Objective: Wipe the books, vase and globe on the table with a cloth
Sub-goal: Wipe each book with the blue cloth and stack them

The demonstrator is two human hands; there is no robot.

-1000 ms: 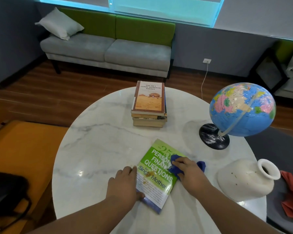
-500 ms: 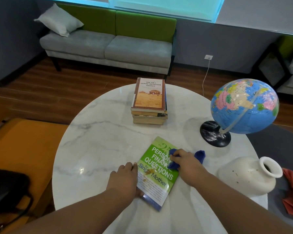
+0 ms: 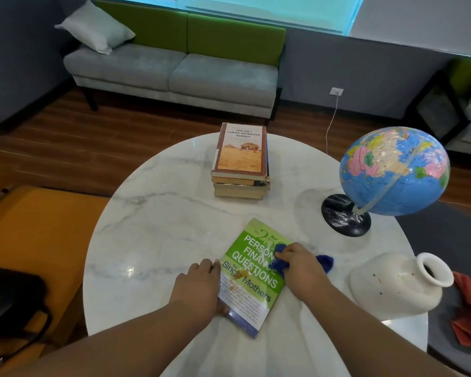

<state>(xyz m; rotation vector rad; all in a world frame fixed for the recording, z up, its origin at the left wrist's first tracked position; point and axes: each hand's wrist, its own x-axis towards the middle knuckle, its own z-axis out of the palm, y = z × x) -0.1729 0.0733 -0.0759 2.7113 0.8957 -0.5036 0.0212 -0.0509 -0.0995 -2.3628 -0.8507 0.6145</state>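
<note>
Green book [image 3: 252, 278]: flat, cover up, set askew at 6 o'clock on the marble table [image 3: 161, 227], with yellowish crumbs mid-cover. Blue cloth [image 3: 279, 263]: bunched on the book's 3 o'clock edge. Stack of books [image 3: 241, 156]: 12 o'clock, squared, tan cover on top. Globe [image 3: 392, 172]: 2 o'clock, black base dusted white. White vase [image 3: 392, 287]: 4 o'clock, brown specks on the body, mouth toward 3 o'clock (upright or tipped is not determinable).

both bare forearms reach in from the near edge and angle toward each other. the left grip [image 3: 199, 289] lies palm down, fingers together and nearly straight against the left edge of the green book [image 3: 245, 248], thumb at its near corner. the right grip [image 3: 302, 268] is curled, knuckles up, bunching the blue cloth [image 3: 279, 263] on the cover.
</note>
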